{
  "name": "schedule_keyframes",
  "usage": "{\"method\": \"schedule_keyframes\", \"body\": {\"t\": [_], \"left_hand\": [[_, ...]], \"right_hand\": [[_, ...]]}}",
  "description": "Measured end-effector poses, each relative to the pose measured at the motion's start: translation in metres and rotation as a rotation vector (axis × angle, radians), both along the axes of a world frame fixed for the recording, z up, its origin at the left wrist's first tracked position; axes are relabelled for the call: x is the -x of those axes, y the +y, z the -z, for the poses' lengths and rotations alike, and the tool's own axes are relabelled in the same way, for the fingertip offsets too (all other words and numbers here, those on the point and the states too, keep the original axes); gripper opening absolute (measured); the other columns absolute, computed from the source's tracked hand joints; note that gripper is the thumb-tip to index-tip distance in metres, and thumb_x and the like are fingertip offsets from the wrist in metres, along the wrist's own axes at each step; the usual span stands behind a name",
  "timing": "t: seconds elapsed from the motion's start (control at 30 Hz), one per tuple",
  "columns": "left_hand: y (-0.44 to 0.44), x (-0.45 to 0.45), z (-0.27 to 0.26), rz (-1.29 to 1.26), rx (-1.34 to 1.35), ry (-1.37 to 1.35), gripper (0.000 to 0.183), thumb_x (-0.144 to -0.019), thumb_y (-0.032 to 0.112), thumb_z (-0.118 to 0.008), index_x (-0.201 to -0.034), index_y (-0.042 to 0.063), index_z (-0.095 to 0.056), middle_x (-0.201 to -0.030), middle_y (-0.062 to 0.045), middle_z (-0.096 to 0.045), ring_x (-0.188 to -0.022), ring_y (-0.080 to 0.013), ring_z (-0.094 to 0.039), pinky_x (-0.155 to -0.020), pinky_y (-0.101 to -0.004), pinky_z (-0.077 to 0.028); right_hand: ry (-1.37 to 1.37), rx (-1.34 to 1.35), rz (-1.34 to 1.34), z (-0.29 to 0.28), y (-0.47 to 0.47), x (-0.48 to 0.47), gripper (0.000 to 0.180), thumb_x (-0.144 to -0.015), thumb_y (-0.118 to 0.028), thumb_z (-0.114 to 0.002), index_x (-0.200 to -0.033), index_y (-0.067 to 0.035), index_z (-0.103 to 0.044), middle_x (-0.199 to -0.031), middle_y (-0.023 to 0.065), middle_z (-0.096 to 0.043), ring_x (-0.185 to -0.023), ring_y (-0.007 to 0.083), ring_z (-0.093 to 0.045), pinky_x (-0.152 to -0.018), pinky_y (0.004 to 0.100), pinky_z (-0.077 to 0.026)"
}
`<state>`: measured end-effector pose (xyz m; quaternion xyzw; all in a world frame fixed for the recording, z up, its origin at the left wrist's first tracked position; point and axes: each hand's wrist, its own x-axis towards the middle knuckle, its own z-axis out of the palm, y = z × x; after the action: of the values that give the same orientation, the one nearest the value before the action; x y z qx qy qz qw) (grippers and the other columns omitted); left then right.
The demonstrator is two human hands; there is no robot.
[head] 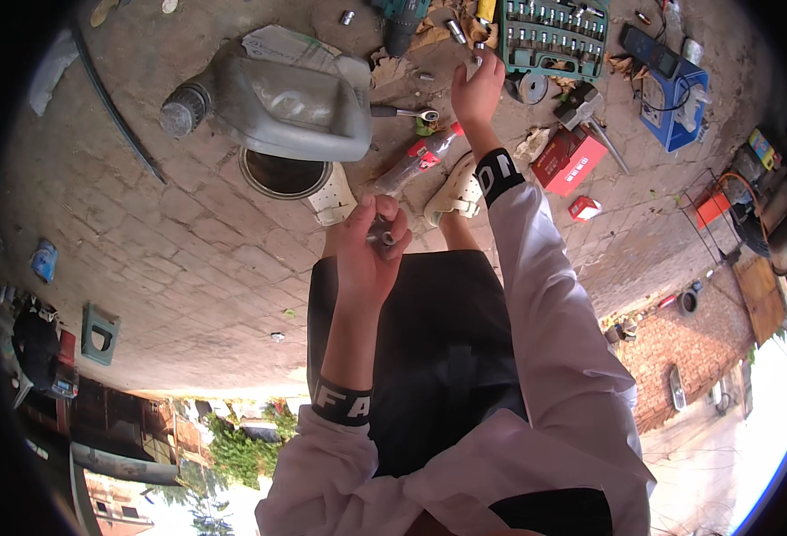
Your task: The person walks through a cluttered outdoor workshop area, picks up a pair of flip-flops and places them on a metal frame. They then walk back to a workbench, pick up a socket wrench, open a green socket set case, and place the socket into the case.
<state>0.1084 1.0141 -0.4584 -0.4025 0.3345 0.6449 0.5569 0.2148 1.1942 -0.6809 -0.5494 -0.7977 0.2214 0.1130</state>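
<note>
My left hand [374, 244] is turned palm up above my lap. Its fingers curl around a small dark metal part [381, 234] with a round hole in its end. My right hand [479, 90] reaches down to the ground beside a green socket set case [554, 40]. Small shiny metal [477, 60] shows at its fingertips; whether they grip it is unclear. A loose socket [455, 31] lies just beyond. Left of that hand, a ratchet wrench [407, 112] lies partly behind a grey plastic jug [293, 100]. A red-capped plastic bottle [420, 161] lies between my feet.
A cordless drill [403, 23] lies at the top. On the right are a hammer [581, 107], a red box [569, 161], a smaller red box [584, 208] and a blue box [674, 114]. An open can [286, 175] stands by my left shoe [333, 197].
</note>
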Motion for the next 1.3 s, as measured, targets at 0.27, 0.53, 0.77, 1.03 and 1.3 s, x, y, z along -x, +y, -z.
{"method": "schedule_keyframes", "body": {"t": [0.27, 0.53, 0.77, 1.03, 1.3], "left_hand": [[-0.001, -0.001, -0.004, 0.04, 0.107, 0.105, 0.026, -0.093, 0.027, -0.049, -0.08, 0.005, -0.055, -0.075, -0.003, -0.053, -0.061, -0.0106, -0.049, -0.046, -0.0207, -0.033], [0.006, 0.002, -0.006, 0.088, 0.161, 0.115, 0.025, -0.092, 0.026, -0.05, -0.078, 0.005, -0.055, -0.076, -0.002, -0.053, -0.062, -0.0114, -0.05, -0.049, -0.0229, -0.034], [-0.001, 0.006, -0.005, 0.084, 0.167, 0.139, 0.023, -0.093, 0.024, -0.049, -0.084, 0.004, -0.056, -0.08, -0.003, -0.054, -0.066, -0.0121, -0.048, -0.05, -0.0228, -0.035], [0.001, 0.007, -0.006, 0.026, 0.142, 0.134, 0.023, -0.093, 0.021, -0.05, -0.083, 0.002, -0.057, -0.082, -0.005, -0.055, -0.069, -0.0143, -0.05, -0.052, -0.0241, -0.036], [0.011, 0.013, -0.01, 0.056, 0.147, 0.157, 0.025, -0.093, 0.023, -0.049, -0.082, 0.003, -0.057, -0.076, -0.006, -0.054, -0.07, -0.0144, -0.052, -0.056, -0.0253, -0.04]], "right_hand": [[-0.075, 0.039, 0.241, 0.039, -0.001, 0.021, 0.029, -0.075, -0.013, -0.06, -0.097, 0.0, -0.045, -0.096, 0.0176, -0.048, -0.09, 0.037, -0.048, -0.08, 0.043, -0.042], [-0.162, 0.286, -0.223, 0.023, -0.044, 0.01, 0.025, -0.073, -0.009, -0.06, -0.097, -0.009, -0.051, -0.101, 0.0142, -0.049, -0.094, 0.037, -0.051, -0.076, 0.0439, -0.045], [0.049, 0.132, 0.015, 0.02, -0.003, 0.046, 0.023, -0.072, -0.015, -0.062, -0.092, -0.009, -0.052, -0.094, 0.0123, -0.055, -0.083, 0.0353, -0.057, -0.072, 0.0441, -0.047], [-0.298, 0.108, -0.07, 0.038, 0.048, 0.056, 0.026, -0.075, -0.014, -0.06, -0.097, -0.007, -0.049, -0.105, 0.0133, -0.055, -0.091, 0.0351, -0.058, -0.073, 0.0435, -0.05], [-0.302, 0.087, -0.171, 0.026, 0.058, 0.052, 0.017, -0.077, -0.012, -0.061, -0.092, -0.005, -0.057, -0.095, 0.0137, -0.06, -0.087, 0.031, -0.06, -0.068, 0.0391, -0.051]]}}
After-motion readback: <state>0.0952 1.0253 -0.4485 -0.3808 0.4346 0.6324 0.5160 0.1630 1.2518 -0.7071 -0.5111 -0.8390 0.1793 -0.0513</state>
